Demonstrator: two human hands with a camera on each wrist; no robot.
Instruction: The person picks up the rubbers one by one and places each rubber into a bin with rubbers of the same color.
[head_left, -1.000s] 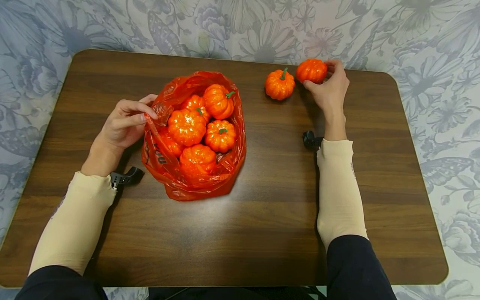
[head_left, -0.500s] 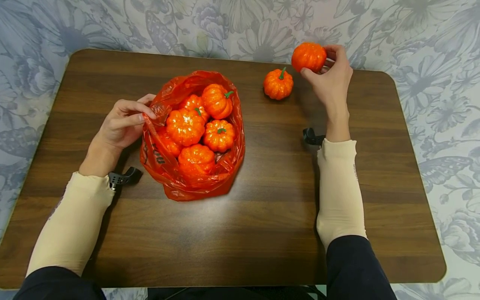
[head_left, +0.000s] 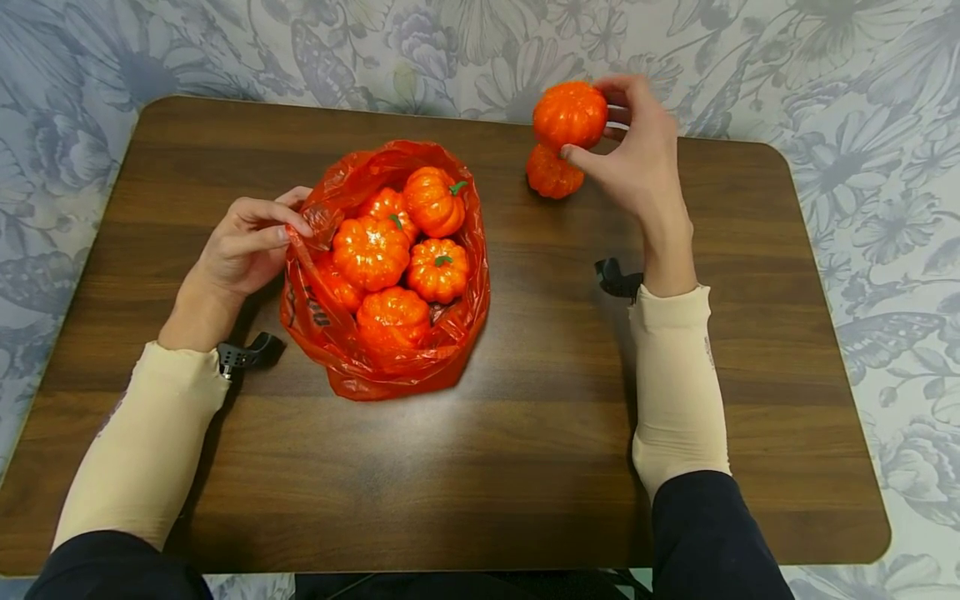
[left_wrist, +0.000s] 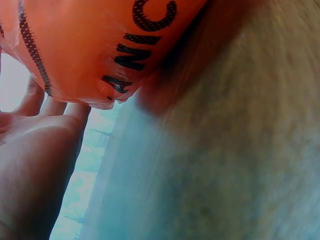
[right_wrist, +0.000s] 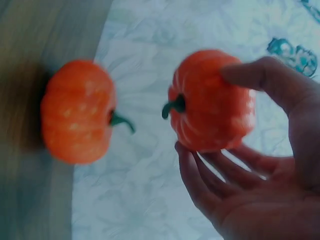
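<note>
A red plastic bag [head_left: 405, 379] stands wide-mouthed on the table with several small orange pumpkins [head_left: 372, 254] inside. My left hand [head_left: 243, 246] pinches the bag's left rim between thumb and fingers; the left wrist view shows the bag's side [left_wrist: 95, 45] with black lettering. In the air at the table's far edge, my right hand [head_left: 641, 146] grips an orange pumpkin [head_left: 570, 115] between thumb and fingertips. Its green stem shows in the right wrist view, where the held pumpkin [right_wrist: 212, 105] is apart from a second pumpkin [right_wrist: 77, 112]. That second pumpkin [head_left: 553, 175] sits on the table, partly covered in the head view.
The brown wooden table [head_left: 525, 467] has rounded corners. Behind it rises a wall with floral wallpaper [head_left: 480, 50], close to the raised right hand. Black wrist mounts [head_left: 618, 279] stick out inward from both forearms.
My right hand has lifted the pumpkin off the table and carried it left, so that it now overlaps the second pumpkin in the head view. My left hand and the bag have stayed in place.
</note>
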